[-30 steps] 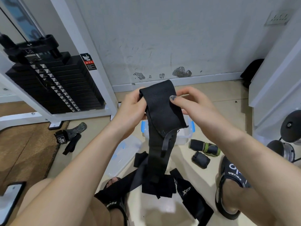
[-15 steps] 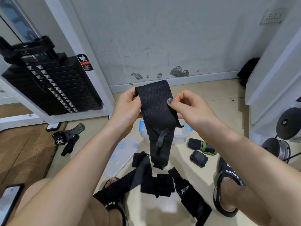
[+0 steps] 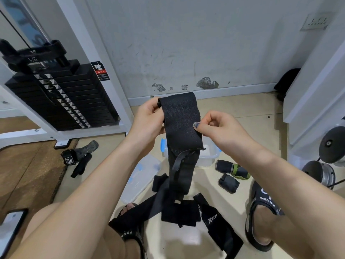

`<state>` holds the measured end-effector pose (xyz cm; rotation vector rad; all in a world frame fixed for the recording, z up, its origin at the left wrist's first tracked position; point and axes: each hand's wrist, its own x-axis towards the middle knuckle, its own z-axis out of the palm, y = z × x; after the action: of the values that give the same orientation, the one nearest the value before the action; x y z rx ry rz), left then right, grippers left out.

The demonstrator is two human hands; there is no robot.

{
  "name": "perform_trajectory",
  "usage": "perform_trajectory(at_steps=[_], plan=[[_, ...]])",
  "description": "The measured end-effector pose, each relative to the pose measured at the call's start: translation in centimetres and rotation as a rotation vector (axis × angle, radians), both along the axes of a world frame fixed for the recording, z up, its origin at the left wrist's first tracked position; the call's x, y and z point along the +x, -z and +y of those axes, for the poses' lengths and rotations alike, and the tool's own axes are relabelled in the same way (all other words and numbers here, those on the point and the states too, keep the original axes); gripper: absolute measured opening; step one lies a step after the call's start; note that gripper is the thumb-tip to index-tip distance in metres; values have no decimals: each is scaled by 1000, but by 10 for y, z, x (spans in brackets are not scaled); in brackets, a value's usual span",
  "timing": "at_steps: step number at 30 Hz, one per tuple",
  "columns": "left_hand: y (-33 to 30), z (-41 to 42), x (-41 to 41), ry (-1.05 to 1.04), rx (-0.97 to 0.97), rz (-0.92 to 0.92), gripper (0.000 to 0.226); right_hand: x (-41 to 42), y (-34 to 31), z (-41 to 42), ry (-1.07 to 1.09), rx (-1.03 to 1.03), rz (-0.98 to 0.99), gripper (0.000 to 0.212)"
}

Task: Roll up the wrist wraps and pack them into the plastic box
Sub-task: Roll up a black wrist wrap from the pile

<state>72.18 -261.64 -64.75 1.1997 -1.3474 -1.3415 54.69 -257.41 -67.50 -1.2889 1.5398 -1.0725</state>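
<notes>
Loose black wraps [image 3: 179, 212] lie on the floor at lower centre. Above them, mid-frame, the left hand [image 3: 147, 120] grips the top edge of a hanging black wrist wrap [image 3: 182, 128], the right hand [image 3: 218, 128] pinching its other edge. Behind, the plastic box [image 3: 209, 156] sits open on the floor

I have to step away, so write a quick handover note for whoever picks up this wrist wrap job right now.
Left hand grips the top edge of a black wrist wrap; right hand pinches its right edge.
It hangs unrolled above the open plastic box; lid lies on the floor to its left.
Done: three rolled wraps lie right of the box, not in it.
Left: roll this wrap and the loose wraps on the floor, then pack all.
</notes>
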Motion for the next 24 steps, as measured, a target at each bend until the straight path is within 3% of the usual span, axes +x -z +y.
perform_trajectory(at_steps=[4,10,15,19,22,24], plan=[[0,-1,1,3,-5,2,23,0,-3,-1,33,8,-85,20],[7,-2,1,44,-26,-47,21,8,-10,1,-88,-3,-285,24],[10,-4,0,58,12,-63,23,13,-5,-2,-30,5,-339,27],[11,-5,2,256,188,34,33,16,-5,-1,-9,32,-405,17],[14,-9,4,252,233,224,50,15,-7,-1,24,41,-456,15],[14,-8,2,215,194,216,56,14,-7,-2,42,39,-463,15]])
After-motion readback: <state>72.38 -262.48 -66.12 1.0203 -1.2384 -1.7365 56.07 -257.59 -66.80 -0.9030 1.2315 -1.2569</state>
